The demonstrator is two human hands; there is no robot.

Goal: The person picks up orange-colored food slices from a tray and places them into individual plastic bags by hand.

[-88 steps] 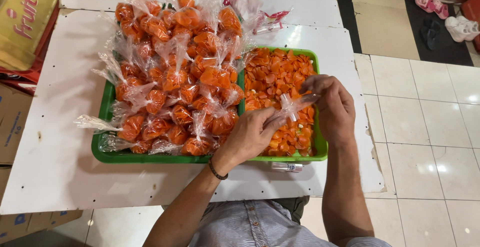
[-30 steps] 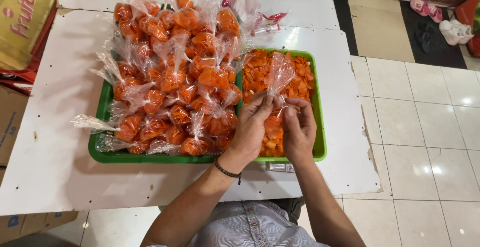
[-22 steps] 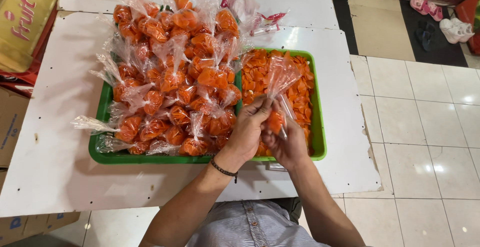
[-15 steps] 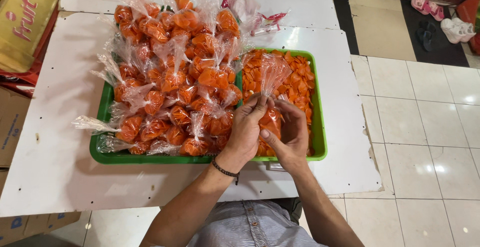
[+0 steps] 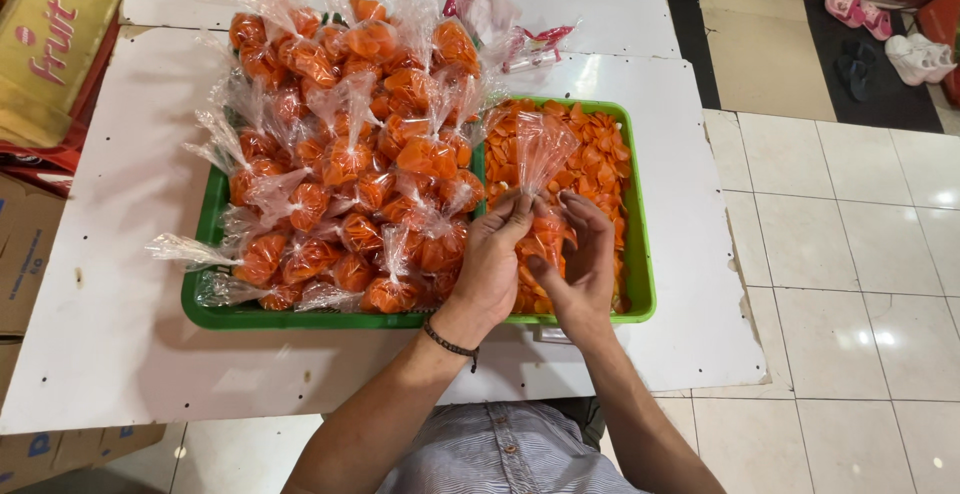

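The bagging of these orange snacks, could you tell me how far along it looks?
Done: a heap of tied bags fills the left tray. In hand: the left hand and right hand hold one filled clear bag at its neck, not yet tied. Left: loose orange pieces in the right tray.
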